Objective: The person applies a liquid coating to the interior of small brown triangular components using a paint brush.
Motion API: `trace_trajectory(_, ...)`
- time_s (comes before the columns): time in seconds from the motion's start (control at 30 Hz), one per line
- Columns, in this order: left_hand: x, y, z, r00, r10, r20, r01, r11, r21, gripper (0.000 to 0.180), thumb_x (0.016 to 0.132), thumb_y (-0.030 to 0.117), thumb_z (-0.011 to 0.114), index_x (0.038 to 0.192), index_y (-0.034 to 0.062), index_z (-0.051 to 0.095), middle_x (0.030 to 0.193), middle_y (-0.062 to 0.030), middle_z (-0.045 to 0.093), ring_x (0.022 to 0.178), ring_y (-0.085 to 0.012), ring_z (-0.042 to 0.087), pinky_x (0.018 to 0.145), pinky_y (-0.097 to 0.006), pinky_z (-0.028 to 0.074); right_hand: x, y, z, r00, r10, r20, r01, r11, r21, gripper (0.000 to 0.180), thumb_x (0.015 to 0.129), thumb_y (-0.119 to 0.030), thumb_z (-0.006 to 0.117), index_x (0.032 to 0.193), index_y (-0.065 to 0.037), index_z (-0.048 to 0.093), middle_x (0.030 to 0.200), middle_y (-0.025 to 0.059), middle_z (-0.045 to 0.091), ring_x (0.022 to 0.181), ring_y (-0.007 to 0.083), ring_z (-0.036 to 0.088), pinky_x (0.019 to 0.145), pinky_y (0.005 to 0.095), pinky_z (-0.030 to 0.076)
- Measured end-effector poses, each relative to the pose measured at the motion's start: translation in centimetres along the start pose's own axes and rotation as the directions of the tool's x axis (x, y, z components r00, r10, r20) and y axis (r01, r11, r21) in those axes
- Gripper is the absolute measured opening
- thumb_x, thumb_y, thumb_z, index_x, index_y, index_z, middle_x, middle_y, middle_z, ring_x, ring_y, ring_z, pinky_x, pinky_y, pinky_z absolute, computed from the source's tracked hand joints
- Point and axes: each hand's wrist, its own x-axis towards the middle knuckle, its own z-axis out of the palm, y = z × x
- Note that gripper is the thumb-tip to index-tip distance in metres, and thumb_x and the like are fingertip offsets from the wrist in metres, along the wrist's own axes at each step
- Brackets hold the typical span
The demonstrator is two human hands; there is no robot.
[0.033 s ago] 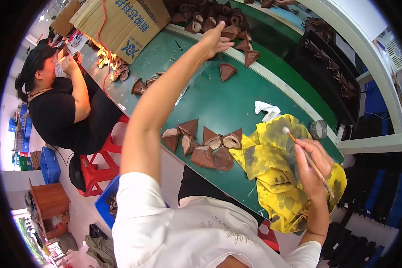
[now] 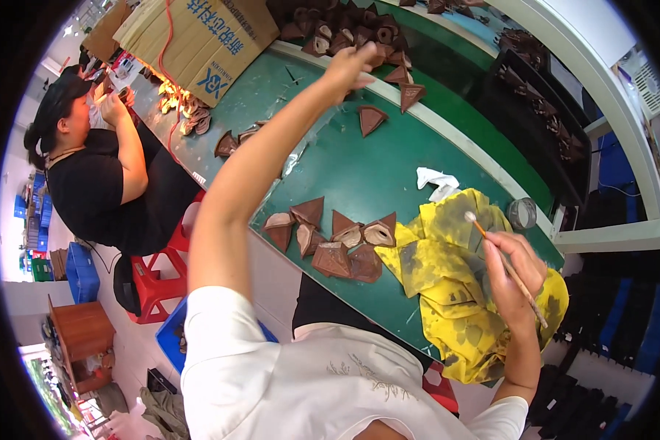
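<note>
My left hand (image 2: 348,72) reaches over the far edge of the green table, its fingers partly stretched and nothing visible in them. Just beyond it lies a heap of brown, pointed, hollow pieces (image 2: 345,33). My right hand (image 2: 517,271) grips a thin brush (image 2: 517,281) with a pale tip, above a yellow cloth (image 2: 447,286) stained grey. A group of similar brown pieces (image 2: 331,259), some showing pale insides, lies near the table's front edge. One single brown piece (image 2: 372,119) sits apart, closer to the far edge.
A crumpled white tissue (image 2: 438,182) and a small glass jar (image 2: 522,213) are on the green table (image 2: 359,176). A cardboard box (image 2: 202,44) stands at the far left. At left a co-worker in black (image 2: 88,169) sits beside a red stool (image 2: 158,286). White frame posts (image 2: 612,236) rise at right.
My left hand has drawn back slightly from the heap, and its forearm has shifted a little left. My right hand and the brush have stayed in place.
</note>
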Motion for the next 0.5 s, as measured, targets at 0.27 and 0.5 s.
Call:
trace_trajectory(0.27, -6.1, -8.1, 1.4, 0.987, 0.132, -0.095, 0.016, 0.502, 0.865, 0.153, 0.053, 0.066, 0.087, 0.156, 0.0161, -0.015, 0.157, -0.0366, 0.004, 0.146, -0.0527, 0.008, 0.11, -0.07, 0.015, -0.2, 2.0, -0.8, 0.998, 0.013, 0.059, -0.013, 1.0, 0.003, 0.015, 0.077, 0.008, 0.073, 0.089, 0.004, 0.067, 0.083, 0.0161, 0.069, 0.072, 0.0285, 0.069, 0.063, 0.0323, 0.053)
trace_trajectory(0.5, 2.1, -9.3, 6.3, 0.916, 0.319, -0.244, 0.018, 0.574, 0.819, 0.148, 0.054, 0.058, 0.089, 0.157, 0.0169, -0.008, 0.158, -0.0321, 0.01, 0.149, -0.0447, 0.008, 0.113, -0.066, 0.012, 0.0, 2.5, -1.1, 0.99, 0.061, 0.127, -0.059, 0.998, -0.021, 0.014, 0.077, 0.008, 0.073, 0.089, 0.004, 0.067, 0.083, 0.0164, 0.068, 0.071, 0.0289, 0.068, 0.064, 0.0327, 0.053)
